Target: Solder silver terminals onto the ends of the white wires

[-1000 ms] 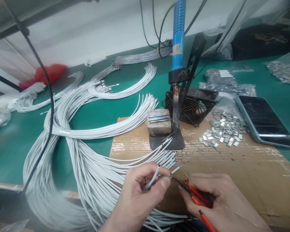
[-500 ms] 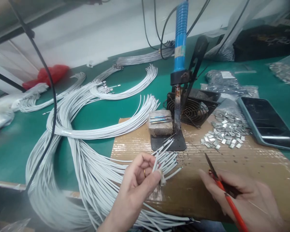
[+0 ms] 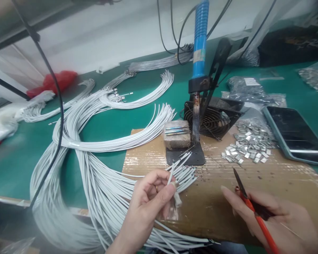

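Note:
My left hand [image 3: 151, 204] pinches a white cable [image 3: 171, 173] between thumb and fingers, its tip pointing up. A small whitish, translucent piece hangs just below the thumb; its kind is unclear. Right behind the fingers lie the dark-tipped ends of many more white cables [image 3: 187, 180]. My right hand [image 3: 278, 218] grips red-handled scissors [image 3: 259, 222], dark blades pointing up and left, apart from the cables. Part of the handles is hidden by the hand.
A soldering iron with a blue handle [image 3: 200, 38] stands upright beside a grey block [image 3: 176, 135]. Behind it sits a black fan [image 3: 209, 120]. Small metal connectors [image 3: 250, 148] lie on the cardboard [image 3: 214, 197], near a phone [image 3: 294, 130]. Cable bundles [image 3: 116, 144] spread leftward.
My right hand has moved a little to the right with the scissors, farther from the left hand. A cable end that stuck out rightward from the bunch no longer shows there.

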A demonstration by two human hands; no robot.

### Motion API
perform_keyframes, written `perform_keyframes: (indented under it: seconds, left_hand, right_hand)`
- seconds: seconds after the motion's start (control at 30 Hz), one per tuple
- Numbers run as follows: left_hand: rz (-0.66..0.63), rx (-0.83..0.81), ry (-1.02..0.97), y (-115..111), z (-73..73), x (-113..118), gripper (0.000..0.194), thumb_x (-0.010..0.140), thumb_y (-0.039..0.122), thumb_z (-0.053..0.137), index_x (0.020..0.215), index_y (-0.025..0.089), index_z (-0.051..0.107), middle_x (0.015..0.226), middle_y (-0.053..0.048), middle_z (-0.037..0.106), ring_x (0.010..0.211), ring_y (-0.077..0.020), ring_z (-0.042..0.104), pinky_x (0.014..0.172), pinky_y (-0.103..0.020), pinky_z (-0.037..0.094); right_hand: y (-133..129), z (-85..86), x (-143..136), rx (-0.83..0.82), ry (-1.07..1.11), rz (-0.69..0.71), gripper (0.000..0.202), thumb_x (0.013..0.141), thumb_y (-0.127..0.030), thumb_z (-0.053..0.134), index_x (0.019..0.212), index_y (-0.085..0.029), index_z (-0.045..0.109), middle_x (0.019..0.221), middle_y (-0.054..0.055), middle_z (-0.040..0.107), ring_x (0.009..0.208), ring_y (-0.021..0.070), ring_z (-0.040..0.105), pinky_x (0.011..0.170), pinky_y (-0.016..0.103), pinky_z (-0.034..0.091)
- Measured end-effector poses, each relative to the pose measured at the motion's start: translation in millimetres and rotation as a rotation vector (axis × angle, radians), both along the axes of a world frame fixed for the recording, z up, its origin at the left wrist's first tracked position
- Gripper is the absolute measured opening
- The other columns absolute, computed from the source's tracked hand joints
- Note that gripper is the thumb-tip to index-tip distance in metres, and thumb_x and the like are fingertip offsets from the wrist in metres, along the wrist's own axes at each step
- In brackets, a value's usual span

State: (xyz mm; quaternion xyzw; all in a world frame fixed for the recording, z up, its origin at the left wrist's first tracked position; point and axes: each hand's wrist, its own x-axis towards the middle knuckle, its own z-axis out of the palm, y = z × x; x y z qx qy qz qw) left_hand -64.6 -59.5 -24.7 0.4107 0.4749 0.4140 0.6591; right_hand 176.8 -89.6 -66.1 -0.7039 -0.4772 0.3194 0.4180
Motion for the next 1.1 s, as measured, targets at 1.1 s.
perform_keyframes:
  seconds: [1.1]
  left_hand:
    - [-0.034,-0.088,0.242,-8.1,22.3,23.2,0.03,0.086,0.031,0.079,0.07,0.018,0.056,0.057,0.005,0.053,0.054,-0.0086,0.042,0.053,-0.02,0.032]
  right_hand:
    - [2.0,19.9,-65.0,0.061,0.239,0.241,0.035,0.093,-0.044,0.069,0.068,-0.023,0.056,0.068,-0.001,0.062,0.059,0.014,0.057,0.054,0.02,0.047]
